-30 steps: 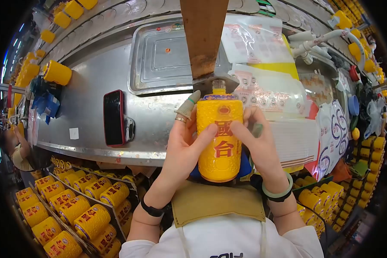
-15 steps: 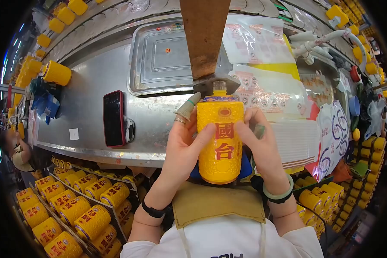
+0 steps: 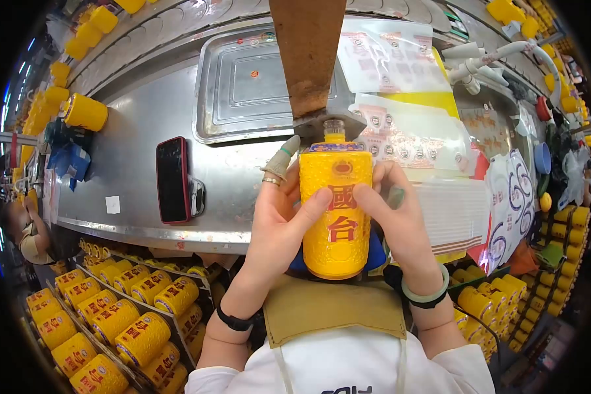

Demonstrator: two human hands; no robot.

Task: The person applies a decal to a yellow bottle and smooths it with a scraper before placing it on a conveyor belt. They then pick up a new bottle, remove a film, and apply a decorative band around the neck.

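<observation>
Between my two hands is a yellow bottle (image 3: pixel 335 253) with red characters, a blue patterned shoulder and a clear glass neck pointing away from me. My left hand (image 3: pixel 279 220) grips its left side, thumb on the front; the raised index finger wears a grey finger cot and stands off the bottle. My right hand (image 3: pixel 397 210) holds the right side, its thumb pressed beside the upper character. The other fingers are partly hidden behind the bottle. A metal bracket (image 3: pixel 351 123) at the end of a brown upright bar (image 3: pixel 308 59) sits right by the neck.
A metal tray (image 3: pixel 243 98) and a phone (image 3: pixel 172 180) lie on the steel table (image 3: pixel 131 157). Sticker sheets (image 3: pixel 414 134) and a stack of white strips (image 3: pixel 446 213) are to the right. Crated yellow bottles (image 3: pixel 141 338) stand lower left. Another person (image 3: pixel 33 230) is at far left.
The left index finger has lifted away from the bottle's shoulder and straightened. The bottle stays in both hands, nearly in place, with the view shifted slightly.
</observation>
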